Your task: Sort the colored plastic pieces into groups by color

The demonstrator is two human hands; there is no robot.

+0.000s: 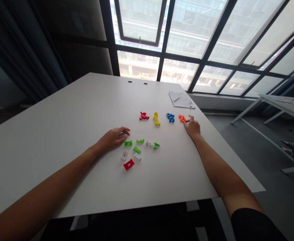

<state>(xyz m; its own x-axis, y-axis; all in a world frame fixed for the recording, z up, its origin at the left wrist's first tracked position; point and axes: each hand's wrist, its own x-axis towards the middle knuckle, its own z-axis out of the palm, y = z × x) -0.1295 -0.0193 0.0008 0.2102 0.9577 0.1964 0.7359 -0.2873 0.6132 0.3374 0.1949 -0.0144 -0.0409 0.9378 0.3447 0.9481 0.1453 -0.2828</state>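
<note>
Kinda tight spot on the white table (61, 140): one careless slide of the left hand (113, 139) could knock the green piece (128, 143) right beside it. That hand's loosely curled over a white piece (123, 135), can't tell if it's holding it. Right hand (192, 128) is half open, fingers (191, 118) reaching the orange piece (182, 118) at far right.

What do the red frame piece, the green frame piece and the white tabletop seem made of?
The red frame piece and green frame piece look like matte, possibly 3D-printed plastic: saturated colour, crisp openings. The white tabletop looks like smooth, lightly glossy laminate.
</note>
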